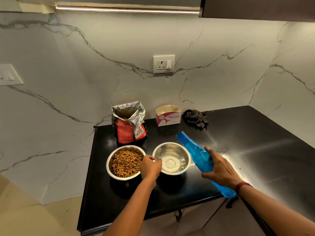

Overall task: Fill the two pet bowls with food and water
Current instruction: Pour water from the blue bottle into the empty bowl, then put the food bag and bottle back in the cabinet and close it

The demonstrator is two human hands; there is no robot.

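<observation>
Two steel bowls stand side by side on the black counter. The left bowl is heaped with brown kibble. The right bowl holds clear water. My left hand grips the near-left rim of the water bowl. My right hand holds a blue plastic bottle around its middle, tilted, with its neck end pointing up and left beside the water bowl's right rim. No water is seen flowing.
An open red and silver pet food bag stands behind the kibble bowl. A small white and pink carton and a crumpled dark cloth lie near the marble wall. The counter's front edge runs just below my forearms.
</observation>
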